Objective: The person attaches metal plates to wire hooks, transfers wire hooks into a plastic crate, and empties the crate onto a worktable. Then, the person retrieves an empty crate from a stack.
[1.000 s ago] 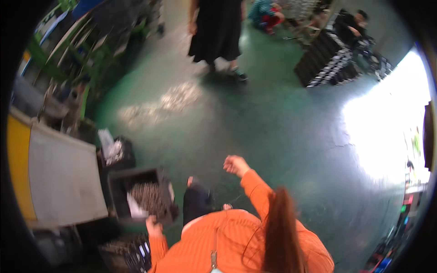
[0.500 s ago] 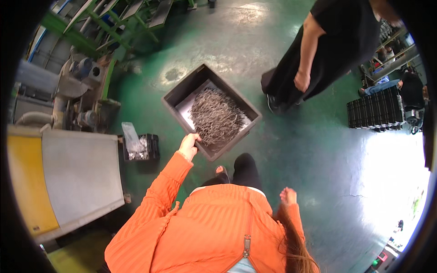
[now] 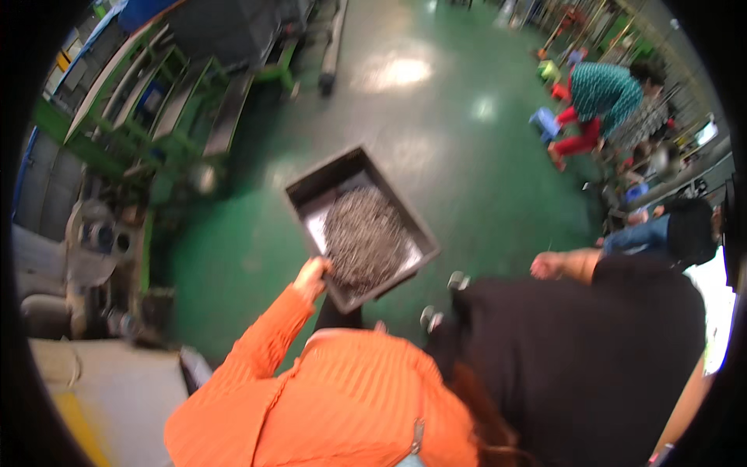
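Note:
A dark grey plastic crate (image 3: pixel 420 233) is in front of me, turned at an angle. A heap of small, thin metal pieces (image 3: pixel 364 241) fills much of it; blur hides their exact kind. White lining shows on the crate's inner side. My left hand (image 3: pixel 313 279), in an orange sleeve, is closed round the near left rim of the crate. What bears the crate's weight from below I cannot see. My right hand is out of sight, on the side where a person in black stands.
The person in black (image 3: pixel 576 358) is close on my right, one hand (image 3: pixel 547 265) held out. Someone in a teal top (image 3: pixel 607 97) bends over at the far right. Green-framed racks (image 3: pixel 183 101) and machinery (image 3: pixel 97 257) line the left. Green floor (image 3: pixel 459 171) stretches ahead.
The view has moved forward past the left-hand machinery. The person in black has come from ahead to close beside me on the right. My right hand has left the view; my left keeps its hold.

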A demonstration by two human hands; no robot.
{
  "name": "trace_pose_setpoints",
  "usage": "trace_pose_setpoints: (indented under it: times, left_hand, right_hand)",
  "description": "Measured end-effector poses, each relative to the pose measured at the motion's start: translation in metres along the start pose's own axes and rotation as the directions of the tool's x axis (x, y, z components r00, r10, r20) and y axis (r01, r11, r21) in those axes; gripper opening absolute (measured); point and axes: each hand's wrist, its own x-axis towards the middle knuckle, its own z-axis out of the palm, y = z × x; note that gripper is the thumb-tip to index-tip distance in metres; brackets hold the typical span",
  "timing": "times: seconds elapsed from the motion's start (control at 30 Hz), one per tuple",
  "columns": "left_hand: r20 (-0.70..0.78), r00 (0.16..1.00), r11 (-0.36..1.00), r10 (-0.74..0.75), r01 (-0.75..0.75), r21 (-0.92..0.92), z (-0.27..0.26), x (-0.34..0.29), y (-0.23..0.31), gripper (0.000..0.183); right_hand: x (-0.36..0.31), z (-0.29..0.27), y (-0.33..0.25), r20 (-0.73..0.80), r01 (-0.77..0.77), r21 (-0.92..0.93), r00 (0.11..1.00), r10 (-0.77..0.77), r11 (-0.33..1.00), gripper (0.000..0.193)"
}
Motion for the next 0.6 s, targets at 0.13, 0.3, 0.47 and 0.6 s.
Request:
trace_pose_setpoints:
  times: [0.13, 0.3, 0.47, 0.6]
  left_hand:
    - [-0.035, 0.997, 0.984, -0.063, 0.056, -0.168, 0.04, 0.159, 0.079, 0.027]
    - [-0.13, 0.988, 0.994, -0.088, 0.08, -0.069, 0.133, 0.286, 0.229, 0.04]
    - [0.054, 0.983, 0.973, -0.173, 0.179, -0.144, 0.209, 0.457, 0.356, 0.022]
    - [-0.069, 0.986, 0.967, -0.154, 0.136, -0.217, 0.306, 0.558, 0.457, 0.022]
  right_hand:
    - [0.049, -0.006, -0.069, -0.214, 0.314, -0.219, 0.908, -0.36, 0.924, 0.021]
    - [0.061, 0.05, -0.048, -0.285, 0.154, -0.315, 0.926, -0.248, 0.936, 0.017]
    - [0.05, 0.084, -0.093, -0.608, -0.012, -0.411, 0.749, -0.264, 0.912, 0.012]
    - [0.082, 0.131, -0.376, -0.568, 0.133, -0.366, 0.752, -0.335, 0.921, 0.012]
